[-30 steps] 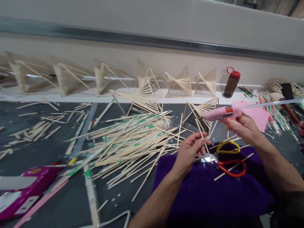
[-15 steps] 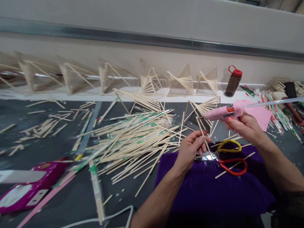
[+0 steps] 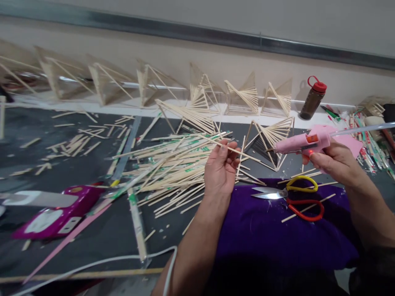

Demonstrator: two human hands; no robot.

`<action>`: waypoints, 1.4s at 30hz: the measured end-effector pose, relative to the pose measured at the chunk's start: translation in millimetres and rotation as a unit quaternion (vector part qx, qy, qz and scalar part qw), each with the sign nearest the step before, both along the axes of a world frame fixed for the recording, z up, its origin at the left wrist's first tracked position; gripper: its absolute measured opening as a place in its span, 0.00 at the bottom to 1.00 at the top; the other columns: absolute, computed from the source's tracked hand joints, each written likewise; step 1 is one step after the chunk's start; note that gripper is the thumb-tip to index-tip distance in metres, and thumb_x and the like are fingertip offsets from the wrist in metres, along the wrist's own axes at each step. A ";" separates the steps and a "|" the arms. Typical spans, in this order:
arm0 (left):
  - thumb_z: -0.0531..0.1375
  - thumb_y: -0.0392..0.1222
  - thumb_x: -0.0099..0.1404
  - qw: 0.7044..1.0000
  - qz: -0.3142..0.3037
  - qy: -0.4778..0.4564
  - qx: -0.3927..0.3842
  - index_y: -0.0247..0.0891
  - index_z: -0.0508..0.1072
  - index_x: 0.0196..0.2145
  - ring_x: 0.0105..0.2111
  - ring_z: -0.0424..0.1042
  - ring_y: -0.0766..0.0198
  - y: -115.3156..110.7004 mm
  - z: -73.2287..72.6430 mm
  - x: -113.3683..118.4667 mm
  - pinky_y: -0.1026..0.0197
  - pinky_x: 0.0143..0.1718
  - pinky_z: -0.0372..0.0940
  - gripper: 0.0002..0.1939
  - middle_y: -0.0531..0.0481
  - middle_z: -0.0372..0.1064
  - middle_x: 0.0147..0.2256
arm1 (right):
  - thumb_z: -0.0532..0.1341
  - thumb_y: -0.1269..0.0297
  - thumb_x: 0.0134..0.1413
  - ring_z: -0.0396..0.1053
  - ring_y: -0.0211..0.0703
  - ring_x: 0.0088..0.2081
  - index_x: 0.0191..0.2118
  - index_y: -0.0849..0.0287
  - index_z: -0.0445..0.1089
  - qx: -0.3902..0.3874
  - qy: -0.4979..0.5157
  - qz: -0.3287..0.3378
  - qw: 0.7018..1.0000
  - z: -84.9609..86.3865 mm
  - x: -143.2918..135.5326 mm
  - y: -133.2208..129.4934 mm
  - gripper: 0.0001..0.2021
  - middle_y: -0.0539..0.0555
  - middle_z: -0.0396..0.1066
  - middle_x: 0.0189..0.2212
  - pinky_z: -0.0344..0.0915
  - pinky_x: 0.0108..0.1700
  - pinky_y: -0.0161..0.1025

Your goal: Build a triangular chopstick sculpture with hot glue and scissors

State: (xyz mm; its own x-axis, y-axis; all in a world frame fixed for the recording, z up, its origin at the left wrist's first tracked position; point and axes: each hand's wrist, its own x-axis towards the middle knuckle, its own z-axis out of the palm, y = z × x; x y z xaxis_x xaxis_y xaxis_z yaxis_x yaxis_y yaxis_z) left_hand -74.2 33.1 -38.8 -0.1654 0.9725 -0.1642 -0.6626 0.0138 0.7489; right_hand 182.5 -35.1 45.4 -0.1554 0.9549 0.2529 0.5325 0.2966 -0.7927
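Between thumb and fingers, my left hand pinches a thin wooden stick that slants down to the right. My right hand grips a pink glue gun, its nozzle pointing left and a clear glue stick leaving its back. Just behind the nozzle stands a fanned stick frame. Scissors with one yellow and one red handle lie on a purple cloth below the hands. To the left of my left hand spreads a pile of sticks.
Several stick frames line the wall ledge, with a red-capped bottle at their right. A magenta device and a white cable are at the lower left. Short offcuts lie at the left, pink sheet at the right.
My left hand has moved left and up, away from the scissors, and the stick in it now lies flatter. The glue gun has shifted slightly right. The whole view has also shifted.
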 end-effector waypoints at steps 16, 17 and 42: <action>0.74 0.45 0.46 0.999 0.003 -0.021 0.043 0.40 0.77 0.34 0.28 0.77 0.67 -1.9 2.1 1.7 0.73 0.19 0.65 0.18 0.52 0.79 0.32 | 0.54 0.53 0.63 0.61 0.39 0.26 0.27 0.58 0.67 0.065 -0.171 0.024 0.983 -10.5 -5.3 0.2 0.17 0.52 0.65 0.24 0.59 0.30 0.39; 0.74 0.44 0.47 0.999 0.002 -0.020 0.043 0.40 0.76 0.34 0.28 0.77 0.67 -1.9 2.0 1.7 0.73 0.19 0.65 0.17 0.52 0.79 0.32 | 0.53 0.53 0.63 0.61 0.39 0.27 0.29 0.59 0.68 0.064 -0.178 0.027 0.982 -10.3 -6.1 0.3 0.17 0.52 0.66 0.25 0.60 0.30 0.39; 0.73 0.44 0.47 0.999 0.003 -0.006 0.043 0.39 0.75 0.33 0.28 0.77 0.67 -2.2 2.5 2.6 0.73 0.18 0.63 0.17 0.51 0.79 0.32 | 0.52 0.52 0.63 0.64 0.39 0.28 0.35 0.58 0.71 0.051 -0.213 0.041 0.975 -10.7 -9.4 2.6 0.17 0.53 0.69 0.27 0.61 0.30 0.38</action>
